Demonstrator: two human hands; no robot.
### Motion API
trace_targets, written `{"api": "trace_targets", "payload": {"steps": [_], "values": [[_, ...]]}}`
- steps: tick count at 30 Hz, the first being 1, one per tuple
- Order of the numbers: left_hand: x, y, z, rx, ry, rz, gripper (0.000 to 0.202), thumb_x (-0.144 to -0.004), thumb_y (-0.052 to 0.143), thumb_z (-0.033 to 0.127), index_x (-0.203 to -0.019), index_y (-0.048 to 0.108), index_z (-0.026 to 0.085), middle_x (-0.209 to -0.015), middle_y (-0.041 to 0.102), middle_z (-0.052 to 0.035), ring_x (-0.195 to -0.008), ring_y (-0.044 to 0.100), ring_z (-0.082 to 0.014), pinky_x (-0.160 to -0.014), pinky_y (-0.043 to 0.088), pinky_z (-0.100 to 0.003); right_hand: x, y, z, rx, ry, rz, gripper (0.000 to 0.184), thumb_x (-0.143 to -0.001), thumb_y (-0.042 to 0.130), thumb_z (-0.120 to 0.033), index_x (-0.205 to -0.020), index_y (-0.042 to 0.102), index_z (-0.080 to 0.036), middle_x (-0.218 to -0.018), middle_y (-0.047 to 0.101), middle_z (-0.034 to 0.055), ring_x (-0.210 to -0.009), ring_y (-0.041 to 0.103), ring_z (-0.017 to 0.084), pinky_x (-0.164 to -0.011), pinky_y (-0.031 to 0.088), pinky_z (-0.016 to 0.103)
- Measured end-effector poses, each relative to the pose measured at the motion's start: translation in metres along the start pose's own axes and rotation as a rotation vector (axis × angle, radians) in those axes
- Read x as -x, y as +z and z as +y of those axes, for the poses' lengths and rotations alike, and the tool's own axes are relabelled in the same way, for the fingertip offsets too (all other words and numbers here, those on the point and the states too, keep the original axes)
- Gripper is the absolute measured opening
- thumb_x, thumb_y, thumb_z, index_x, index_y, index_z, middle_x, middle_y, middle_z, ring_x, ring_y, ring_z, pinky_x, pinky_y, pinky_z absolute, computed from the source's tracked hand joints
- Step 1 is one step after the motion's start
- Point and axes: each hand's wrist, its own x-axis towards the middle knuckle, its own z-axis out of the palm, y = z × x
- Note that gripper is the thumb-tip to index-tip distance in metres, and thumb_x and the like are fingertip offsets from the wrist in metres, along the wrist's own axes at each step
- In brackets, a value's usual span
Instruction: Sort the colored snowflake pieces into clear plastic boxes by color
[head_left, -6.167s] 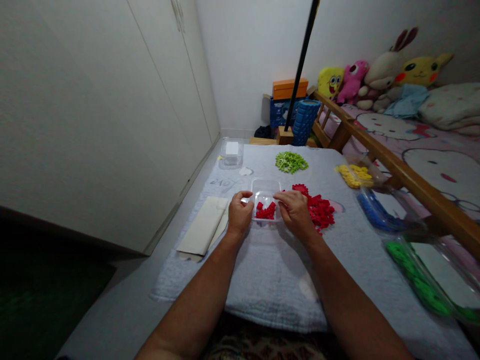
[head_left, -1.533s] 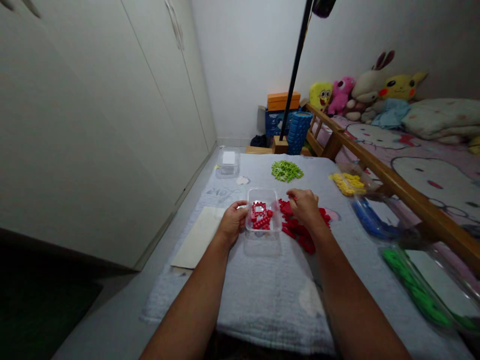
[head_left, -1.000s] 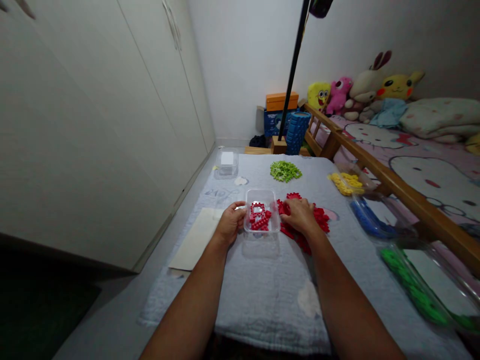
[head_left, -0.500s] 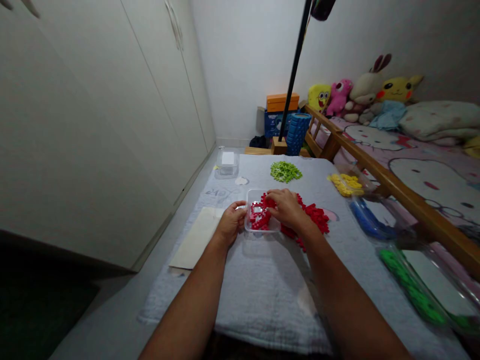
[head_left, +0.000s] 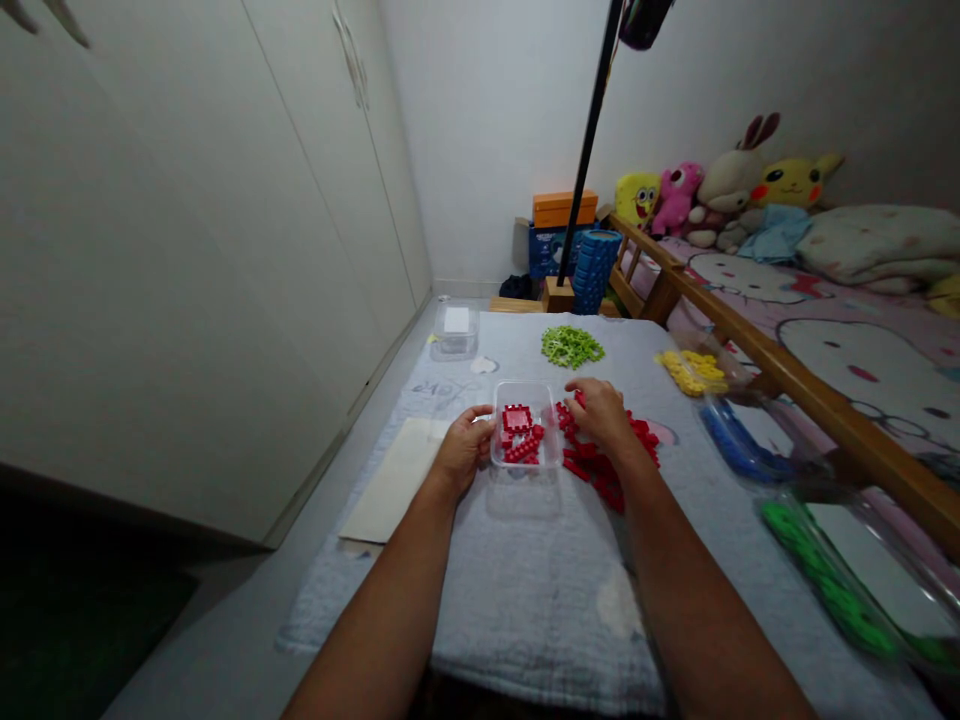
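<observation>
My left hand (head_left: pixel 466 446) grips the left side of a clear plastic container (head_left: pixel 553 458) resting on the cloth. In the container lie a square red building piece (head_left: pixel 517 418) and several smaller red pieces (head_left: pixel 525 446). Just right of the container, my right hand (head_left: pixel 600 412) is at a pile of red building pieces (head_left: pixel 600 470). Its thumb and forefinger are apart and point left, with red showing between them. The other fingertips are hidden, and the hand and forearm cover part of the pile.
Light green pieces (head_left: pixel 572 347) lie further back. Another clear box (head_left: pixel 455 335) stands at the back left, a cream board (head_left: pixel 394 485) nearer. Along the right are containers of yellow pieces (head_left: pixel 694 372), blue pieces (head_left: pixel 742 440) and green pieces (head_left: pixel 821 570), beside a wooden bed rail (head_left: pixel 795 350).
My right hand has moved right, out of the container and over to the red pile. The red pieces inside the container show more fully now. My left hand keeps its grip.
</observation>
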Motion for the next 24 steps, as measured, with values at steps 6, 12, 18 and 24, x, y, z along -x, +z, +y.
{"api": "trace_targets", "payload": {"steps": [6, 12, 18, 24], "values": [[0.001, 0.0, 0.001, 0.027, -0.001, 0.002, 0.045, -0.063, 0.08, 0.03, -0.1, 0.057, 0.02, -0.054, 0.048, 0.0104, -0.039, 0.036, -0.004, -0.041, 0.02, -0.017, 0.015, 0.004, 0.008, 0.143, 0.09, -0.128, 0.029, -0.089, 0.057, -0.037, -0.107, 0.074, -0.021, -0.112, 0.074, 0.0118, -0.103, 0.06, 0.029, -0.084, 0.04, 0.039], [0.0, 0.0, -0.001, 0.048, 0.023, 0.01, 0.05, -0.06, 0.083, 0.028, -0.103, 0.058, 0.019, -0.06, 0.056, 0.0076, -0.045, 0.049, -0.0069, -0.044, 0.028, -0.017, 0.021, 0.013, -0.008, 0.223, 0.068, -0.192, 0.037, -0.087, 0.06, -0.047, -0.109, 0.07, -0.02, -0.113, 0.07, 0.0149, -0.107, 0.056, 0.031, -0.087, 0.038, 0.041], [-0.001, 0.002, -0.004, 0.09, 0.049, -0.006, 0.052, -0.059, 0.085, 0.028, -0.103, 0.059, 0.017, -0.064, 0.06, 0.0059, -0.052, 0.057, -0.0097, -0.051, 0.041, -0.02, 0.02, 0.016, -0.004, 0.19, 0.114, -0.149, 0.033, -0.087, 0.057, -0.036, -0.113, 0.07, -0.019, -0.119, 0.068, 0.0139, -0.109, 0.054, 0.033, -0.089, 0.036, 0.043], [-0.001, 0.002, -0.003, 0.123, 0.028, -0.004, 0.053, -0.059, 0.084, 0.022, -0.105, 0.059, 0.017, -0.068, 0.063, 0.0053, -0.052, 0.058, -0.009, -0.051, 0.043, -0.02, 0.019, 0.007, 0.001, 0.049, 0.101, 0.083, 0.034, -0.086, 0.057, -0.031, -0.116, 0.068, -0.02, -0.127, 0.066, 0.0112, -0.11, 0.052, 0.031, -0.091, 0.035, 0.042]]}}
